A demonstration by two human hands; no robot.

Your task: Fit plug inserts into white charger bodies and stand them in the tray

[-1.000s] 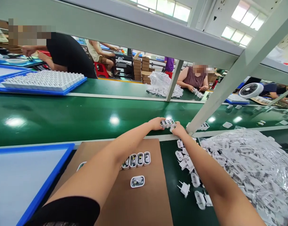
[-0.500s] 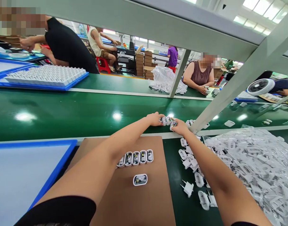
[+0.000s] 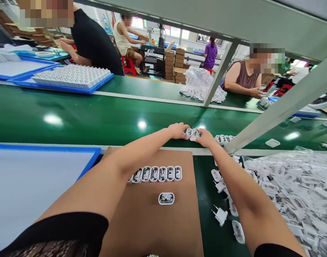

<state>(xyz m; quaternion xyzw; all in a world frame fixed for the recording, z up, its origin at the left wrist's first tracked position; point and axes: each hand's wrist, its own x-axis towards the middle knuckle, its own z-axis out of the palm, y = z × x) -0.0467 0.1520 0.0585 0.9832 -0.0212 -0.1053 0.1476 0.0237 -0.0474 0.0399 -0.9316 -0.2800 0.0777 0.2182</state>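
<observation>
Presently: short row of shells [image 3: 192, 133] on the green belt [image 3: 99, 121], just past the near rail, long axis left to right. Left hand [image 3: 179, 130] and right hand [image 3: 205, 137] pinch its ends, equally near; second row [image 3: 224, 138] lies just right.

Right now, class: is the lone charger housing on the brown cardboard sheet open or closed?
Open: the lone charger housing lies face up on the cardboard sheet, its dark inner components showing inside the white rim.
</observation>
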